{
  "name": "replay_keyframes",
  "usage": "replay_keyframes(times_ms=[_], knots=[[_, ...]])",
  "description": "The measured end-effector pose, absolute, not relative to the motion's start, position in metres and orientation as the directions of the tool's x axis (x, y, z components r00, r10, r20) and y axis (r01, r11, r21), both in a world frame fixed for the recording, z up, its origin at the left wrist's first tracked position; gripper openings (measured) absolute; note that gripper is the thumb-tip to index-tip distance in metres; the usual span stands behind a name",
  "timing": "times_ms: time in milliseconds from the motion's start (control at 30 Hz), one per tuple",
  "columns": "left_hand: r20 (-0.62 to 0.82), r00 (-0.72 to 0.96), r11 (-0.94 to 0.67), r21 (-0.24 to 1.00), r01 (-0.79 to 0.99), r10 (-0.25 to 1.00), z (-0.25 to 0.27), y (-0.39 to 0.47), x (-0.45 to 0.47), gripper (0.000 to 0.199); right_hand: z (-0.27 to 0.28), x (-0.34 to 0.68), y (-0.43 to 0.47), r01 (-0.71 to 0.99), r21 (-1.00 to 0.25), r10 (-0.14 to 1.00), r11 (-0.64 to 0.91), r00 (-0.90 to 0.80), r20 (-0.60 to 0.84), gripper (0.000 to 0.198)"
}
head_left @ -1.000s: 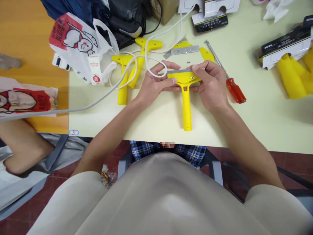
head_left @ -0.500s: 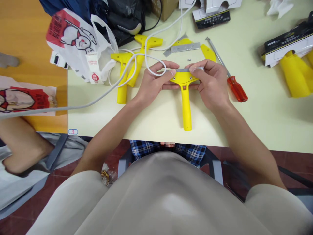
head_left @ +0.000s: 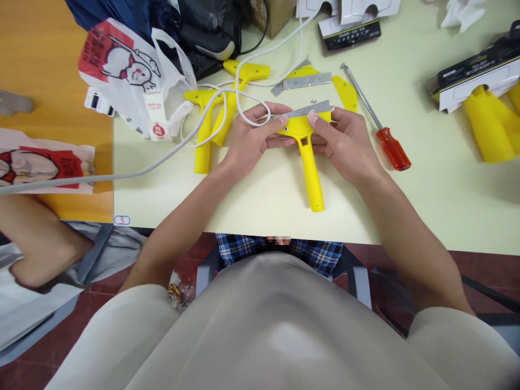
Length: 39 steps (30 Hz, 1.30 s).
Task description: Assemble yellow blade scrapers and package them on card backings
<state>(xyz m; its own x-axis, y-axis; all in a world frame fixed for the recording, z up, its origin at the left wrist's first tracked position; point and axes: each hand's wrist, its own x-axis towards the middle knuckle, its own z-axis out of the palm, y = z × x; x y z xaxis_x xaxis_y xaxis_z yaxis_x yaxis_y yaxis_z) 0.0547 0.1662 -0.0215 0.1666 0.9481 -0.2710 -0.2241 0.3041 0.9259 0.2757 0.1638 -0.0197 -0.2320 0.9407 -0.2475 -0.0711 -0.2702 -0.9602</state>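
Observation:
A yellow scraper with a grey metal blade along its head is held between both hands, its handle slanting down to the right. My left hand pinches the left end of the head, thumb on top. My right hand grips the right end, its thumb pressed near the blade. One screw shows on the left of the head; my right thumb covers part of the right side. Beyond the hands lie a loose blade strip, a yellow cover piece and a tiny metal screw.
A red-handled screwdriver lies right of my right hand. Two yellow scraper handles lie at left under a white cable. Farther out are a plastic bag, black-and-white packaging and more yellow handles. Another person's arm is at far left.
The scraper has turned in my hands: its blade's right end has risen, and its handle's lower end has swung right. My right thumb has shifted left along the head.

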Motion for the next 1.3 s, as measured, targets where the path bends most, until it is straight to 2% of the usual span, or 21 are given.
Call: replay_keyframes(times_ms=[133, 300, 633, 767, 1000, 1300], knots=[[-0.235, 0.174, 0.270, 0.938, -0.219, 0.956, -0.021, 0.165, 0.053, 0.022, -0.017, 0.277, 0.161, -0.077, -0.947, 0.917, -0.313, -0.283, -0.280, 0.071], [-0.158, 0.209, 0.213, 0.939, -0.271, 0.965, -0.019, 0.162, 0.054, 0.023, -0.014, 0.274, 0.160, -0.051, -0.955, 0.929, -0.292, -0.252, -0.271, 0.067], [-0.119, 0.092, 0.139, 0.955, -0.260, 0.989, -0.034, 0.175, 0.051, 0.028, -0.005, 0.261, 0.155, -0.068, -0.952, 0.937, -0.299, -0.211, -0.280, 0.060], [-0.100, 0.092, 0.122, 0.952, -0.282, 0.991, -0.035, 0.173, 0.051, 0.024, -0.009, 0.262, 0.156, -0.084, -0.960, 0.946, -0.269, -0.212, -0.246, 0.063], [-0.086, 0.086, 0.103, 0.971, -0.214, 0.993, -0.043, 0.176, 0.050, 0.025, -0.008, 0.263, 0.155, -0.086, -0.964, 0.949, -0.250, -0.217, -0.227, 0.063], [-0.059, 0.152, 0.095, 0.964, -0.247, 0.987, -0.037, 0.174, 0.049, 0.018, -0.009, 0.262, 0.154, -0.034, -0.974, 0.953, -0.226, -0.216, -0.214, 0.052]])
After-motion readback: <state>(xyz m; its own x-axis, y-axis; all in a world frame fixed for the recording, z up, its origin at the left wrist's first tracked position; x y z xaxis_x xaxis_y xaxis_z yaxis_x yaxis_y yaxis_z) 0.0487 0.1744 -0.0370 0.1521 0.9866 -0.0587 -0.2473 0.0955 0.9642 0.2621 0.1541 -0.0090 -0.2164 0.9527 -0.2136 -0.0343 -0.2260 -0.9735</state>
